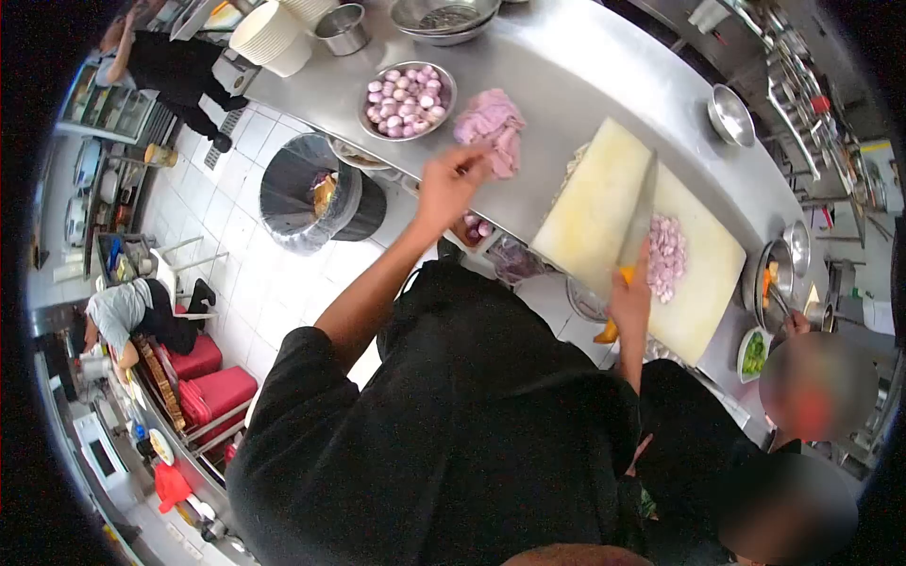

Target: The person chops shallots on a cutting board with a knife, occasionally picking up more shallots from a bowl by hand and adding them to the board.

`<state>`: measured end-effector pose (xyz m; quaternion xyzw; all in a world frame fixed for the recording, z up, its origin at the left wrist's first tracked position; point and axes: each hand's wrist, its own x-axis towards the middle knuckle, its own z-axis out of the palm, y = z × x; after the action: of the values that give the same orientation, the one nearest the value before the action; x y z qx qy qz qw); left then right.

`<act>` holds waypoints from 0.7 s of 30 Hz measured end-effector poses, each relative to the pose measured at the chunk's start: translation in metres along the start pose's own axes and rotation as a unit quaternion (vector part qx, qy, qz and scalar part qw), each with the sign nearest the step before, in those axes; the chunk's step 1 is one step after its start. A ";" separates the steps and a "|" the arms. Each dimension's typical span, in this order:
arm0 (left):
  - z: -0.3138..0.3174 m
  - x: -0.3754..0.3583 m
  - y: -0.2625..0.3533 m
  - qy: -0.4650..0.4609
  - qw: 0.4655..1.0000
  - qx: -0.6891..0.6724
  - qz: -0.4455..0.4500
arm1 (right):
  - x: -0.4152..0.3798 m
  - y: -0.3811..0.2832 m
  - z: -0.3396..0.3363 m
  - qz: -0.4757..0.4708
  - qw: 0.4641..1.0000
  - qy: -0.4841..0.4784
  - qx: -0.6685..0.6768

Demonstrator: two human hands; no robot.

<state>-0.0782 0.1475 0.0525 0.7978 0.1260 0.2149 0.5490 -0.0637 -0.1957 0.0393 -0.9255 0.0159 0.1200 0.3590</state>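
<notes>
My right hand is wrapped around the yellow handle of a large kitchen knife. Its broad blade points away from me over the pale cutting board, which lies tilted along the counter. Just right of the blade, chopped shallots are heaped on the board. On the other side, my left hand is raised by the counter edge, fingers bent and apart, with nothing visible in them. Its fingertips overlap the edge of a crumpled pink cloth in this view. A metal bowl of peeled shallots sits beyond that hand.
A lined bin stands on the tiled floor to the left. Stacked tubs and a metal pot occupy the far counter. Close at right, a co-worker is near a metal bowl and a dish of chopped greens.
</notes>
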 end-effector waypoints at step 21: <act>-0.059 0.162 -0.090 -0.006 0.891 0.454 -0.004 | -0.001 -0.040 0.017 -0.086 0.995 -0.011 -0.047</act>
<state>0.0381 0.2998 0.0201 0.9609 0.2093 0.1277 0.1289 -0.0632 -0.1549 0.0538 -0.9378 -0.0733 0.0998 0.3244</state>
